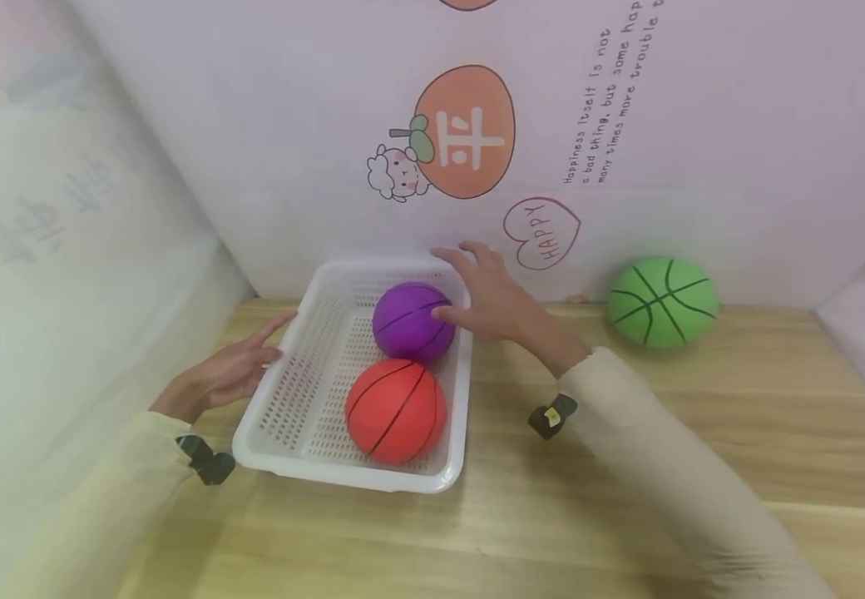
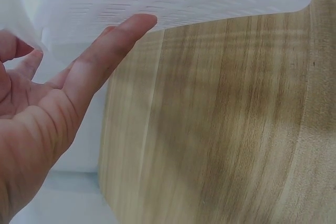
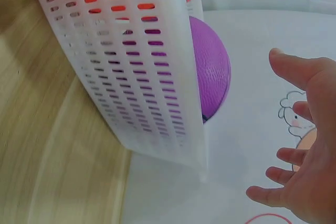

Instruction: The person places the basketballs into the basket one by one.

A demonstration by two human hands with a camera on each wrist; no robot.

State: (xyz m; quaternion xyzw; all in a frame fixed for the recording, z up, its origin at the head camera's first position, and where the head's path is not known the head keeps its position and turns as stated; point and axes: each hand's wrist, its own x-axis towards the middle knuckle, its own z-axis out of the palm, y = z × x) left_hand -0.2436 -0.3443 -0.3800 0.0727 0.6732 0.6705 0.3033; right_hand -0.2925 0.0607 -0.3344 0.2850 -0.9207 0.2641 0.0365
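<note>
Head: basket (image 1: 350, 476) lengthwise toward backdrop (image 1: 290, 150)

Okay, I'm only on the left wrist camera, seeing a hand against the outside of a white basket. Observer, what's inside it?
Observer: The head view shows two balls in the basket: a purple ball and a red ball.

Operator: Is the right hand touching the purple one?

Observer: No, the right wrist view shows a gap between the right hand and that ball.

Operator: Any balls outside?

Observer: Yes, a green ball rests on the table, right of the basket.
</note>
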